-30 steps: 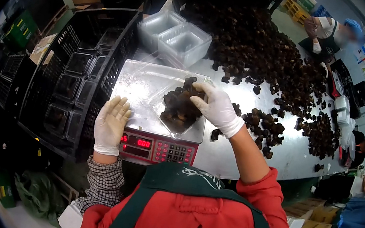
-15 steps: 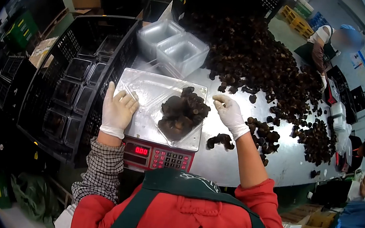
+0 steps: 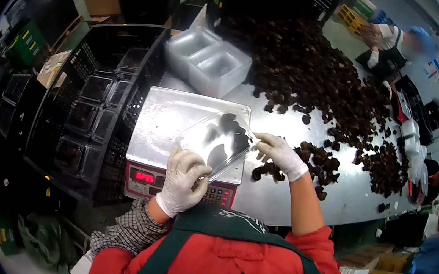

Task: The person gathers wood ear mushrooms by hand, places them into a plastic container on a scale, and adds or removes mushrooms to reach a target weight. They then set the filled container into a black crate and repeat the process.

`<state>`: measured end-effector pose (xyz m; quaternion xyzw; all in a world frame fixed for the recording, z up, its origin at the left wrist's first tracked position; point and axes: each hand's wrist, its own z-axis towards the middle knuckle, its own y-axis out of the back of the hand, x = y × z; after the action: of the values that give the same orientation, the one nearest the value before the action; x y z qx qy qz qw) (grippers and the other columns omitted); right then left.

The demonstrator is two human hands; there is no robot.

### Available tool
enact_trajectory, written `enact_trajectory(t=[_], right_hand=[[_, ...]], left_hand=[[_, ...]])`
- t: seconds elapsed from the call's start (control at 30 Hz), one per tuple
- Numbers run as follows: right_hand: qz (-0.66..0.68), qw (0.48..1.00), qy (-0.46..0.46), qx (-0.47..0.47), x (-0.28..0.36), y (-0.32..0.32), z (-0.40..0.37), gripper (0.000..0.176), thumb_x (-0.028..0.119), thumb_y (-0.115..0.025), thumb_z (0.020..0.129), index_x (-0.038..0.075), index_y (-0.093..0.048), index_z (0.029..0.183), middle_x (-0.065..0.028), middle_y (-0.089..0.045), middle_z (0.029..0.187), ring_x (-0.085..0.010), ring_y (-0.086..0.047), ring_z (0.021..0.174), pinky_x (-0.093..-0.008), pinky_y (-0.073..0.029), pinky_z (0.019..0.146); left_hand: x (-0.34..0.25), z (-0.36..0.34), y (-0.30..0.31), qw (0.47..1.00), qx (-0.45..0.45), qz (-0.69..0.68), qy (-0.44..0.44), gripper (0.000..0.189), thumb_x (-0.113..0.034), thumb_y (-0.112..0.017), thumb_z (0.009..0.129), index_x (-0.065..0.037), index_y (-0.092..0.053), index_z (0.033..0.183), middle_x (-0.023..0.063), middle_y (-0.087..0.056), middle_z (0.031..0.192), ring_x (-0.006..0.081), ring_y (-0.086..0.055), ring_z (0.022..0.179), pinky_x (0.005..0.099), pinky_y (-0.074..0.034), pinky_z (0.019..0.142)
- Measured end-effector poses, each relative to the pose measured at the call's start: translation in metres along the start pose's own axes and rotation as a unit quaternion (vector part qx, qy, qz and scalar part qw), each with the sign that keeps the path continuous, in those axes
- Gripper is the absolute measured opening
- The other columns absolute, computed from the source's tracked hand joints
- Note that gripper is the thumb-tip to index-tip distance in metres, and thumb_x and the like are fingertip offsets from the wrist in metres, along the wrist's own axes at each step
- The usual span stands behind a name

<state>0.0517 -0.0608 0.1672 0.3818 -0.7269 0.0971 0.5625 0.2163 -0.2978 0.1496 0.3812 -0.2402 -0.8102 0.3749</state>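
Note:
A clear plastic clamshell box (image 3: 205, 138) sits on the steel plate of a red scale (image 3: 157, 123), its lid folded over dark wood ear mushrooms (image 3: 240, 143). Glare on the lid hides part of them. My left hand (image 3: 183, 183), in a white glove, has its fingers closed on the box's near corner. At the right corner, my gloved right hand (image 3: 282, 157) pinches the box's edge. The scale display (image 3: 144, 177) shows lit red digits. A few loose wood ears (image 3: 268, 171) lie just below my right hand.
Left of the scale stands a black crate (image 3: 119, 140) holding several clear boxes. Stacked empty clear containers (image 3: 219, 73) stand behind the scale. A large heap of wood ears (image 3: 306, 65) covers the far table. Another person (image 3: 389, 48) stands at the far right.
The lid, lying open on the left before, now covers the wood ears. My left hand has moved right and down onto the box; my right hand has moved down to its corner.

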Motion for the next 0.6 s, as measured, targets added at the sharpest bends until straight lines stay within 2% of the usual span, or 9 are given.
enact_trajectory(t=[0.07, 0.13, 0.17, 0.2, 0.27, 0.3, 0.4, 0.43, 0.6], right_hand=[[0.059, 0.998, 0.006, -0.012, 0.003, -0.006, -0.012, 0.045, 0.017, -0.054, 0.089, -0.008, -0.048, 0.126, -0.0087, -0.063, 0.086, -0.0129, -0.059, 0.066, -0.0260, -0.050, 0.062], [0.139, 0.990, -0.006, -0.023, -0.012, -0.009, -0.008, 0.041, 0.011, -0.055, 0.087, -0.010, -0.046, 0.121, -0.0103, -0.063, 0.084, -0.0134, -0.059, 0.062, -0.0254, -0.050, 0.058], [0.164, 0.986, -0.022, -0.011, -0.012, -0.012, -0.008, 0.036, 0.009, -0.055, 0.087, -0.009, -0.047, 0.118, -0.0103, -0.062, 0.083, -0.0135, -0.059, 0.062, -0.0250, -0.050, 0.056], [0.187, 0.981, -0.043, -0.002, -0.012, -0.013, -0.009, 0.032, 0.008, -0.056, 0.087, -0.008, -0.048, 0.114, -0.0104, -0.062, 0.082, -0.0137, -0.060, 0.062, -0.0247, -0.050, 0.054], [0.254, 0.966, -0.058, 0.009, -0.020, -0.018, -0.009, 0.018, 0.007, -0.057, 0.088, -0.002, -0.050, 0.103, -0.0099, -0.061, 0.080, -0.0130, -0.060, 0.062, -0.0227, -0.049, 0.054], [0.267, 0.962, -0.053, 0.012, -0.021, -0.019, -0.010, 0.017, 0.006, -0.057, 0.088, -0.001, -0.050, 0.101, -0.0101, -0.061, 0.080, -0.0135, -0.060, 0.062, -0.0230, -0.049, 0.054], [0.257, 0.966, -0.018, -0.016, -0.029, -0.025, -0.014, 0.013, 0.004, -0.057, 0.086, 0.003, -0.048, 0.096, -0.0095, -0.061, 0.078, -0.0127, -0.059, 0.060, -0.0220, -0.046, 0.052], [0.233, 0.972, -0.005, -0.024, -0.031, -0.026, -0.016, 0.013, 0.004, -0.057, 0.085, 0.003, -0.048, 0.094, -0.0087, -0.060, 0.076, -0.0117, -0.058, 0.059, -0.0211, -0.045, 0.050], [0.208, 0.975, 0.050, -0.058, -0.007, -0.039, -0.034, 0.012, 0.004, -0.055, 0.084, 0.004, -0.047, 0.092, -0.0051, -0.058, 0.071, -0.0086, -0.055, 0.054, -0.0199, -0.043, 0.043]], left_hand=[[-0.005, -0.006, 0.000, 0.993, -0.073, 0.035, 0.081, 0.047, -0.007, -0.072, 0.066, -0.004, -0.055, 0.111, 0.0166, -0.048, 0.116, 0.0349, -0.046, 0.111, 0.0472, -0.035, 0.099], [-0.006, -0.012, 0.001, 0.974, -0.102, 0.023, 0.201, 0.054, -0.011, -0.075, 0.068, 0.000, -0.052, 0.116, 0.0177, -0.050, 0.113, 0.0320, -0.049, 0.107, 0.0405, -0.040, 0.094], [0.002, -0.020, -0.001, 0.963, -0.067, 0.000, 0.261, 0.061, -0.016, -0.078, 0.070, 0.003, -0.048, 0.119, 0.0153, -0.054, 0.105, 0.0245, -0.056, 0.092, 0.0337, -0.048, 0.078], [0.006, -0.020, 0.002, 0.954, -0.074, -0.049, 0.288, 0.053, -0.016, -0.075, 0.075, 0.005, -0.049, 0.117, 0.0124, -0.059, 0.093, 0.0163, -0.059, 0.072, 0.0279, -0.049, 0.063], [0.011, -0.018, 0.007, 0.878, 0.000, -0.250, 0.409, 0.046, -0.014, -0.071, 0.080, 0.006, -0.048, 0.114, 0.0114, -0.061, 0.086, 0.0130, -0.058, 0.060, 0.0241, -0.048, 0.053], [0.015, -0.017, 0.006, 0.829, 0.021, -0.345, 0.439, 0.042, -0.008, -0.064, 0.084, 0.008, -0.042, 0.116, 0.0142, -0.062, 0.083, 0.0140, -0.060, 0.060, 0.0231, -0.049, 0.055], [0.012, -0.010, 0.017, 0.717, 0.050, -0.503, 0.480, 0.044, -0.002, -0.057, 0.084, 0.009, -0.035, 0.121, 0.0160, -0.061, 0.084, 0.0147, -0.061, 0.062, 0.0226, -0.050, 0.054], [0.010, -0.010, 0.015, 0.719, 0.040, -0.507, 0.473, 0.042, 0.002, -0.050, 0.084, 0.009, -0.032, 0.122, 0.0164, -0.061, 0.083, 0.0152, -0.060, 0.062, 0.0228, -0.051, 0.055], [0.010, -0.015, 0.016, 0.775, 0.007, -0.465, 0.428, 0.034, 0.004, -0.050, 0.084, 0.004, -0.038, 0.116, 0.0102, -0.059, 0.079, 0.0104, -0.056, 0.062, 0.0215, -0.047, 0.054]])
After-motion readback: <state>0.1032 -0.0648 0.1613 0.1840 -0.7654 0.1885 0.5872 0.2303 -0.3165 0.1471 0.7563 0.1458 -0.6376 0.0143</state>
